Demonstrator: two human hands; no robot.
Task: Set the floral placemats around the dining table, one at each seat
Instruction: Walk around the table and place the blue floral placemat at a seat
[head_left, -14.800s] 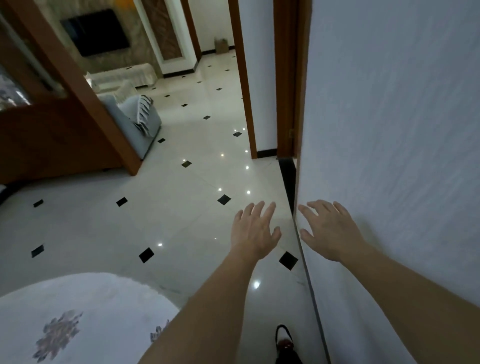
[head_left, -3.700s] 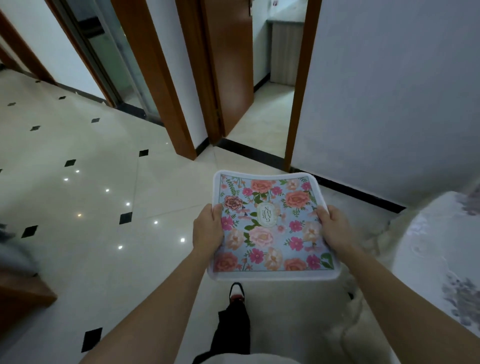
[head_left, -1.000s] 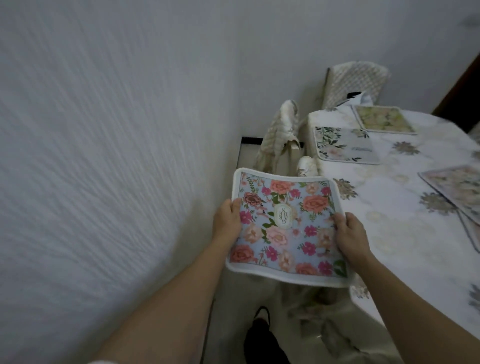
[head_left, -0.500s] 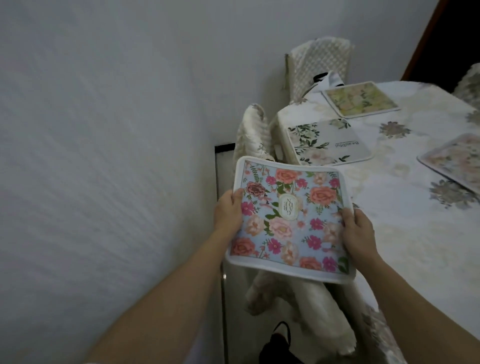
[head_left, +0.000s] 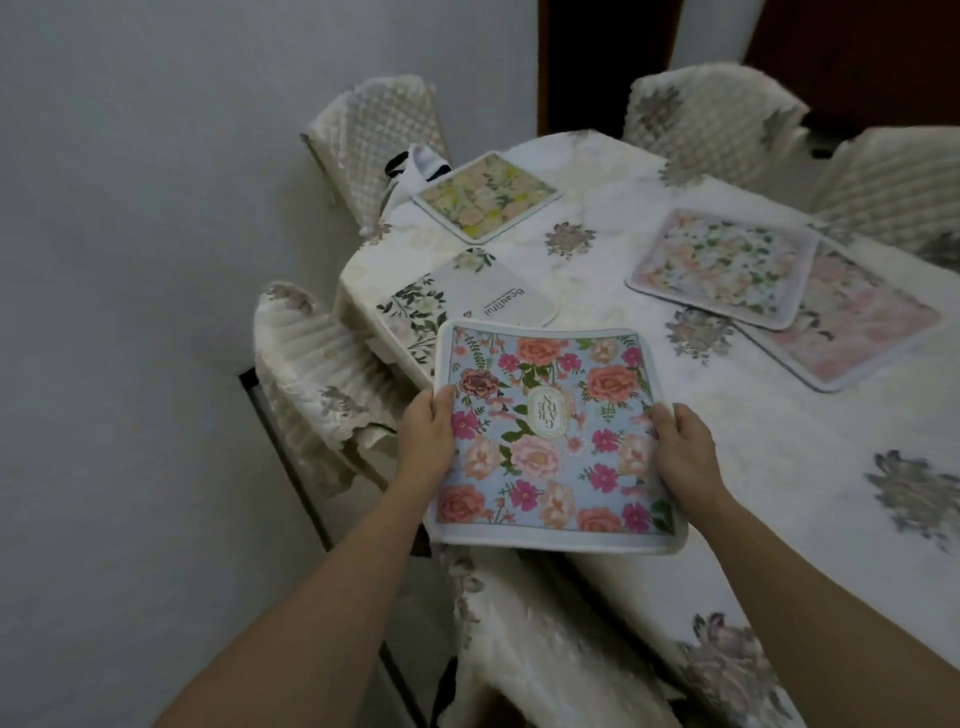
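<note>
Held up by its two side edges, nearly flat, over the edge of the surface (head_left: 779, 467): blue placemat (head_left: 550, 441) with pink and orange flowers. Just behind it, flat and partly hidden, white placemat (head_left: 467, 296) with green leaves. Farther behind, yellow-green placemat (head_left: 485, 200). Behind to the right, pale placemat (head_left: 722, 265) lying partly on top of pink placemat (head_left: 862, 338).

bare dining table (head_left: 769, 467) at right, covered chair (head_left: 311, 374) left

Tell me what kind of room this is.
Probably a home dining room: a cloth-covered table, quilt-covered chairs set around it, floral placemats laid on it, and one more held placemat over its near edge.
</note>
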